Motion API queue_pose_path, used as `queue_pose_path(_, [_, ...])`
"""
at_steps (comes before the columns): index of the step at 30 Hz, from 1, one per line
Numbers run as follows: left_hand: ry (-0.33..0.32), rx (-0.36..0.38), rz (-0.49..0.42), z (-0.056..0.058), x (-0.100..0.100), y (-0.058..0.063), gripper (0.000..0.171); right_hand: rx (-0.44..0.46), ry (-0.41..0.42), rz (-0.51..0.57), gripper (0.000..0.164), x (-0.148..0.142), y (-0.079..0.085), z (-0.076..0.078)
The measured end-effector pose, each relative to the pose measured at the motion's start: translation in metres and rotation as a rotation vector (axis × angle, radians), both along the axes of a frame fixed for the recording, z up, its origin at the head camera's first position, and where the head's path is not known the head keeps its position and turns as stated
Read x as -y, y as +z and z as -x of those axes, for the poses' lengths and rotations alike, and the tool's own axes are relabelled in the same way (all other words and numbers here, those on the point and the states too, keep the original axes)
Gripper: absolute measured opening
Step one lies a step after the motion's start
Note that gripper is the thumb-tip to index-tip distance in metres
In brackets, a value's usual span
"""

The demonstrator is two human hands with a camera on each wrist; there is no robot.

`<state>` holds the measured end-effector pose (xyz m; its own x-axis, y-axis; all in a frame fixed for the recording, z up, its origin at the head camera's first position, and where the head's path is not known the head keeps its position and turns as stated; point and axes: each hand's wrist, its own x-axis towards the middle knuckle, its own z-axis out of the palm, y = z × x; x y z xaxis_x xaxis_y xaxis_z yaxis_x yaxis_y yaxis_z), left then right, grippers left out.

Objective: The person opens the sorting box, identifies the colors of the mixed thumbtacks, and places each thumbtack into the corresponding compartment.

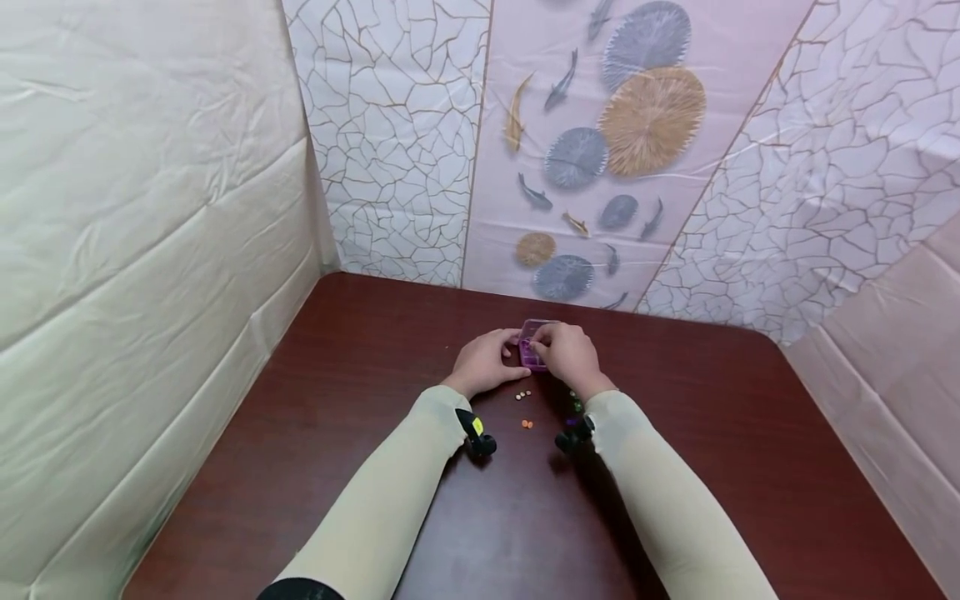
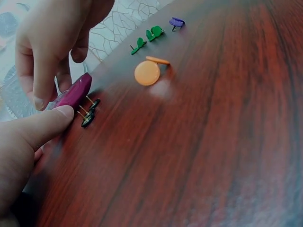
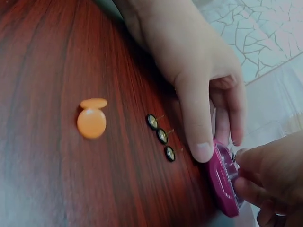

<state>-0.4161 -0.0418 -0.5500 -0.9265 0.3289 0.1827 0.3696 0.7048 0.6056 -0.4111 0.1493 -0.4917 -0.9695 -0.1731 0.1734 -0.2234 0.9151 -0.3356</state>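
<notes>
A small magenta box (image 1: pixel 534 364) with clear compartments and a raised clear lid (image 1: pixel 542 327) lies on the table. My left hand (image 1: pixel 483 362) grips it, thumb (image 3: pixel 202 150) against its near edge and fingers round the left side. Over the compartments, the thumb and forefinger of my right hand (image 1: pixel 570 357) pinch a small dark thumbtack (image 3: pixel 233 157), mostly hidden by the fingertips. Three black-rimmed thumbtacks (image 3: pixel 162 136) with brass undersides lie pins up beside the box. Nearer me are two orange thumbtacks (image 3: pixel 92 123), one leaning on the other.
Several green thumbtacks (image 2: pixel 154 33) and a purple thumbtack (image 2: pixel 177 22) lie under and beside my right wrist. The dark red-brown table (image 1: pixel 360 350) ends at a patterned wall covering (image 1: pixel 397 167) behind the box. Pale padded panels (image 1: pixel 150 208) flank both sides.
</notes>
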Motion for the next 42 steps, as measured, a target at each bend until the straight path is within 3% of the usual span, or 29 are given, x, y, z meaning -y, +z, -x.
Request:
queue_pose_path(7, [0.004, -0.007, -0.005, -0.001, 0.0, 0.0, 0.079, 0.075, -0.094, -0.027, 0.013, 0.01, 0.004, 0.004])
queue_pose_path(24, [-0.005, -0.008, -0.009, 0.003, 0.001, 0.003, 0.073, 0.161, -0.229, -0.016, 0.013, 0.022, 0.007, 0.016])
queue_pose_path(38, [-0.001, -0.006, 0.001, -0.001, 0.002, 0.003, 0.073, 0.19, -0.236, -0.013, 0.018, 0.026, 0.009, 0.014])
queue_pose_path(42, [-0.002, -0.004, 0.003, 0.0, 0.001, 0.004, 0.075, 0.161, -0.199, 0.016, 0.02, 0.021, 0.008, 0.011])
